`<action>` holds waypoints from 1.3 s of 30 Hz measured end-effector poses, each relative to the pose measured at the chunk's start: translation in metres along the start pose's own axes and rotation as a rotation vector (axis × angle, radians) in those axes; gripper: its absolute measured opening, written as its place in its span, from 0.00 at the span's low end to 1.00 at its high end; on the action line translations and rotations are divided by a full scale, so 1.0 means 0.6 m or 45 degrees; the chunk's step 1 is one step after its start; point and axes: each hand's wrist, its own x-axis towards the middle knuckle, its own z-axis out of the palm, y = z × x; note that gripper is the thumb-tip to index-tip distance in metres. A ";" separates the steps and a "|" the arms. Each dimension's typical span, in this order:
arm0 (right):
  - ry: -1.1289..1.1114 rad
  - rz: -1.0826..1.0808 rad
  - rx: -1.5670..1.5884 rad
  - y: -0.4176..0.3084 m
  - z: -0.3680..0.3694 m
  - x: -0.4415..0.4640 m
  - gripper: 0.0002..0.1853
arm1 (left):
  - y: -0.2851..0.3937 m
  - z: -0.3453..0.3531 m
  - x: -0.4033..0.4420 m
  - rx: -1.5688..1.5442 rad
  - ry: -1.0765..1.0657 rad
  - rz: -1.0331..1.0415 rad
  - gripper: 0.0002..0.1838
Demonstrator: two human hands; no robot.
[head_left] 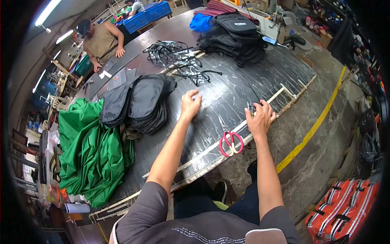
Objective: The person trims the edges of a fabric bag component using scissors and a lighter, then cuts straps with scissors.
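A broad dark surface (231, 87) fills the middle, crumpled green fabric (87, 150) along its left side. Black bags (231, 40) are heaped at the far side; stacked black panels (148, 97) adjoin the fabric, and tangled black straps (160, 55) lie beyond them. The left hand (190, 104) is over the surface, fingers loosely bent, thumb apart. The right hand (262, 118), at the near edge, spreads thumb and fingers. Pink-handled scissors (230, 143) lie just beside it. Between its thumb and fingers is a small dark item (251, 107); whether pinched, I cannot tell.
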 end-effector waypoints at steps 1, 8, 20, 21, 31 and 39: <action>0.030 0.002 0.001 -0.001 0.001 -0.001 0.27 | 0.013 -0.013 -0.007 0.011 -0.069 -0.015 0.20; -0.022 -0.002 -0.057 -0.005 -0.003 -0.003 0.31 | 0.011 0.008 0.017 0.176 -0.198 0.011 0.25; -0.009 0.008 -0.017 0.001 0.006 0.003 0.30 | 0.047 -0.020 -0.052 -0.201 0.109 0.301 0.14; -0.007 0.010 -0.034 0.000 0.005 0.003 0.30 | 0.048 -0.050 -0.097 -0.232 0.140 0.332 0.12; 0.168 -0.113 -0.128 0.011 0.023 -0.004 0.29 | -0.001 -0.301 -0.523 0.222 -0.044 0.008 0.23; 0.372 -0.285 0.049 -0.004 0.001 -0.030 0.15 | -0.010 -0.305 -0.567 0.175 0.013 0.129 0.11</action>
